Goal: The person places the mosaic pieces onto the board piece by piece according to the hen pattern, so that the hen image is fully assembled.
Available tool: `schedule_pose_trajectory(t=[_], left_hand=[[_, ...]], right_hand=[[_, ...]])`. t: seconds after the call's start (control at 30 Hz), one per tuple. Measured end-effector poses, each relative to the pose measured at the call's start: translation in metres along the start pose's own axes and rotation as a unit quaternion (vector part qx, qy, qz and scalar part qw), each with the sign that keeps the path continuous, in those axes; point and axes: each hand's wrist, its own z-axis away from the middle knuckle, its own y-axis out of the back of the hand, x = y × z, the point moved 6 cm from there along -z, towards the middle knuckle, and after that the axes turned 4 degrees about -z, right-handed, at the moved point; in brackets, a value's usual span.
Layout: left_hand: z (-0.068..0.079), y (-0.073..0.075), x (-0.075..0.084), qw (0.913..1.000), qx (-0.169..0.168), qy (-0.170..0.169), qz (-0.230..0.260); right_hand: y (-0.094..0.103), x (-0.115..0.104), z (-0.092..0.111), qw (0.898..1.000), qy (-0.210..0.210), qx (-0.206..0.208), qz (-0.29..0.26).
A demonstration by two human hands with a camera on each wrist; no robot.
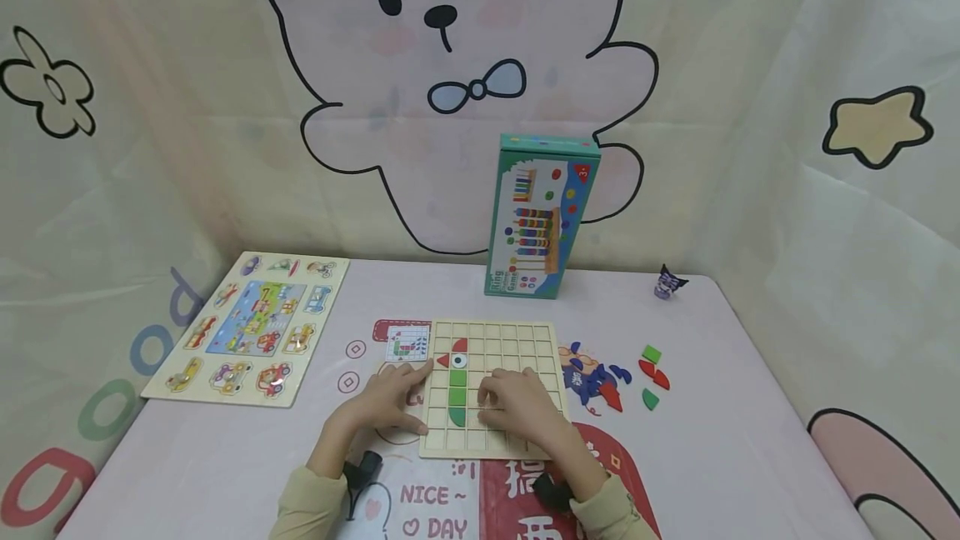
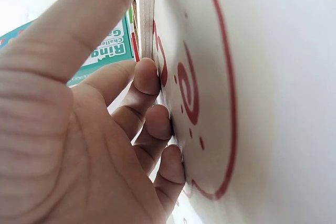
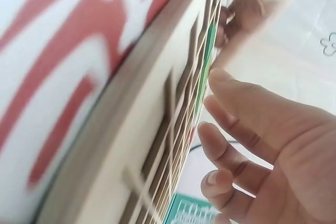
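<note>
A wooden grid board [image 1: 517, 340] lies flat in front of me. In one of its columns sit a red piece, an eye piece [image 1: 458, 360], green squares [image 1: 457, 396] and a rounded green piece [image 1: 457, 417], with a red triangle [image 1: 443, 360] beside the eye. My left hand [image 1: 386, 400] rests at the board's left edge, index fingertip and thumb touching it, the other fingertips on the tabletop. Over the board's middle hovers my right hand [image 1: 521, 407], fingers loosely bent; the right wrist view shows nothing between thumb and fingers. A small picture card [image 1: 407, 343] lies by the board's upper left corner.
Loose red and green pieces [image 1: 651, 398] lie right of the board, near blue pieces [image 1: 620, 373] and a red one [image 1: 611, 396]. A picture puzzle board [image 1: 300, 382] is at left. A tall game box [image 1: 543, 223] and a small figurine [image 1: 667, 282] stand behind.
</note>
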Motion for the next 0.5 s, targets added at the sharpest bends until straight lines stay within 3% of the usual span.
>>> schedule_pose_trajectory(t=[0.5], left_hand=[[0.0, -0.003, -0.003, 1.0, -0.004, 0.001, 0.008]], right_hand=[[0.037, 0.057, 0.028, 0.995, -0.074, 0.055, -0.041]])
